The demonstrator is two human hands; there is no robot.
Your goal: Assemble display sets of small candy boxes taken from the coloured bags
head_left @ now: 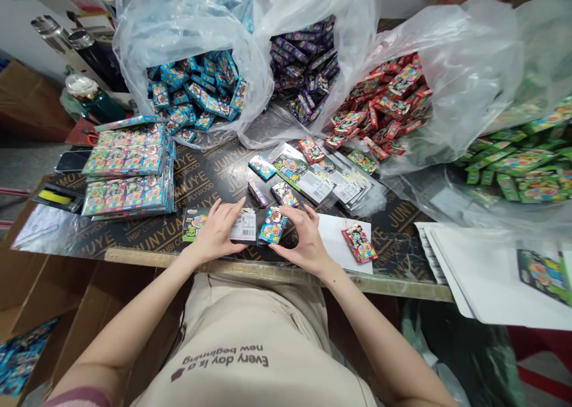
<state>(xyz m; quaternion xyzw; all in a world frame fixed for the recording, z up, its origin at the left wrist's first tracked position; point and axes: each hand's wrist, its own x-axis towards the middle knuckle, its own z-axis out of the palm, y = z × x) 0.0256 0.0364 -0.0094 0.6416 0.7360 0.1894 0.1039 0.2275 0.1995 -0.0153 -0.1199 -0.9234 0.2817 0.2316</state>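
Note:
My left hand [217,233] lies across a printed card in a clear sleeve [243,225], fingers at its far edge and thumb at the near edge. Between the thumb and fingers of my right hand [306,240] is a small blue box [272,225], at the sleeve's right end. Just beyond are a small purple box [258,193], a second purple box [285,195] and another blue box [262,167]. A red box [360,244] rests on a white sheet [337,240] to the right of my right hand.
Plastic bags hold blue boxes [196,91], purple boxes [304,67], red boxes [388,103] and green boxes [527,162] along the back. Filled packs [127,174] are stacked at left. Sleeved cards [339,180] lie mid-table. White boards [491,276] overhang the right front edge.

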